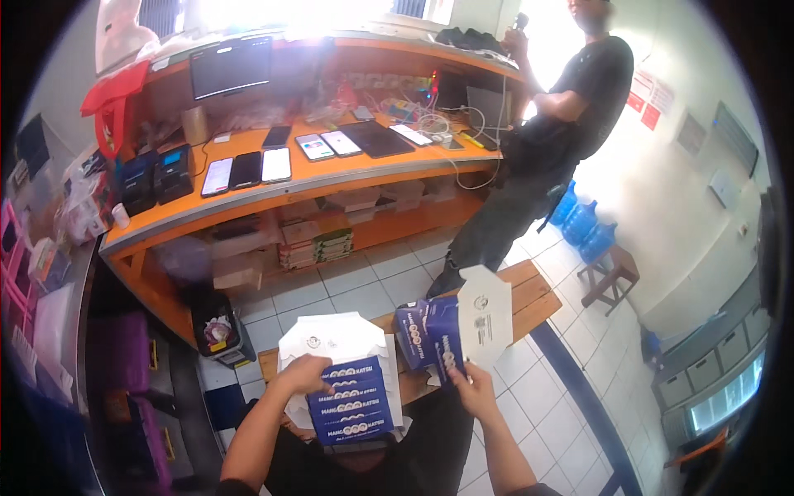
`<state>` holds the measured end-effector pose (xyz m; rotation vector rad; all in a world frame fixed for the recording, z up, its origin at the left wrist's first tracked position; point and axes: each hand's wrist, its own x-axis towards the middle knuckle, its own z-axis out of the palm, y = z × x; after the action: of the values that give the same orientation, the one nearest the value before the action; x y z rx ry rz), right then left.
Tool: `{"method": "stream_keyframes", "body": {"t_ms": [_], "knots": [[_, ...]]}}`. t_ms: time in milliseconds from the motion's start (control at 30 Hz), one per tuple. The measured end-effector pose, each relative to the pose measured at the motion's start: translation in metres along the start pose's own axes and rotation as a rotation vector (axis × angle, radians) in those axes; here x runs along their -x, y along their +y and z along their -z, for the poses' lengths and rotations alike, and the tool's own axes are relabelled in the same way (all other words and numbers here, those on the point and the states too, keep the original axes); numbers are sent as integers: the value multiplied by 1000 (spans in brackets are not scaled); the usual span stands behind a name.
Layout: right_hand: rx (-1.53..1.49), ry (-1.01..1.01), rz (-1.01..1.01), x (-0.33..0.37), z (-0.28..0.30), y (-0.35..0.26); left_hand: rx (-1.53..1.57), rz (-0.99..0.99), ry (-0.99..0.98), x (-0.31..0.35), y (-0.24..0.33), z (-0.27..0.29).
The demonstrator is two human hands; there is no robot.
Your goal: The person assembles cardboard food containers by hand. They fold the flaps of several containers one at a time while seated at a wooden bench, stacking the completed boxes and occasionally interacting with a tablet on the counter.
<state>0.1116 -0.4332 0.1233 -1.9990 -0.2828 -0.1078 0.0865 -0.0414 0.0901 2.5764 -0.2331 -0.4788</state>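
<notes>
A fanned stack of blue-and-white cardboard food boxes, folded flat, lies over my lap. My left hand grips the stack's left side, with fingers over the blue panels and the white flaps sticking out beyond. My right hand pinches the lower edge of another blue-and-white box, whose white flap stands up and tilts to the right. More blue cardboard shows just left of that box, on the wooden bench; whether it is a separate piece I cannot tell.
Ahead stands an orange counter with several phones, a black tablet, card terminals and a monitor. A person in dark clothes stands at its right end. Blue water jugs, a stool and a black bin are on the floor.
</notes>
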Motion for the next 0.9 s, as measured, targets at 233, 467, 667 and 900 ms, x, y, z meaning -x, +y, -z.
{"method": "stream_keyframes", "body": {"t_ms": [233, 467, 667, 900], "knots": [[214, -30, 264, 25, -17, -39, -432, -35, 517, 110, 58, -53], [457, -158, 630, 52, -56, -79, -393, 30, 622, 123, 71, -102], [541, -208, 769, 59, -65, -87, 213, 96, 784, 147, 87, -79], [724, -240, 899, 54, -67, -96, 1063, 324, 966, 143, 110, -40]]}}
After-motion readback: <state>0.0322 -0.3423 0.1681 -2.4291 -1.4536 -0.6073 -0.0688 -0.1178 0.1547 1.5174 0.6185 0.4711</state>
